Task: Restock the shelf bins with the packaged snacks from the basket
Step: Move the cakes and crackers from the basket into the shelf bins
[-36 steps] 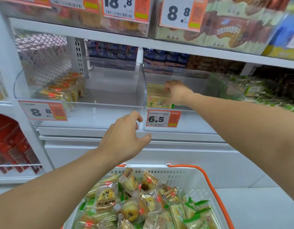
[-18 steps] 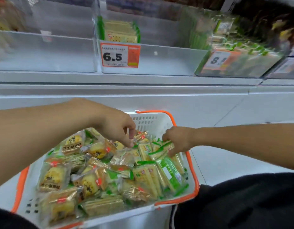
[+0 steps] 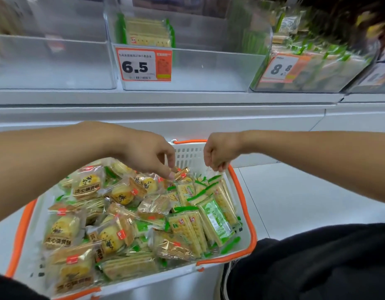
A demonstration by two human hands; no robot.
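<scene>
Both hands over the far end of the white plastic shopping basket w/ orange rim & handles [image 3: 241, 204], which sits low in front of the person, below the white shelf edge [image 3: 165, 98].

Left hand [image 3: 148, 154]: fingers curled downward, fingertips [image 3: 171, 175] pinching the top of a small gold-foil wrapped snack [image 3: 182, 172] at the far-middle of the pile. Pack is tilted, barely raised off the others.

Right hand [image 3: 217, 154]: fingers curled down, pinching the clear sealed edge of a green-trimmed cracker pack [image 3: 215, 180] near the basket's far right corner, just inside the orange rim. How much of the pack is lifted: can't tell.

Basket contents: left & middle = clear-wrapped round yellow egg-yolk pastries w/ red tags [image 3: 122, 191], jumbled, several layers. Right side = flat green-and-clear packs of square crackers [image 3: 187, 228], leaning on each other, some on edge. A few gold-foil packs mixed in near the front.

Shelf above: row of clear plastic bins. Middle clear bin w/ orange "6.5" price tag [image 3: 187, 70] holds a short row of green-edged cracker packs [image 3: 148, 33] standing at its back left; rest of the bin floor bare. Clear bin to the left [image 3: 53, 61] mostly blurred. Clear bin to the right w/ "8.8" tag [image 3: 312, 68] packed w/ green-trimmed packs, blurry.

Bottom right: person's dark trouser leg [image 3: 317, 263], touching the basket's near right corner.
</scene>
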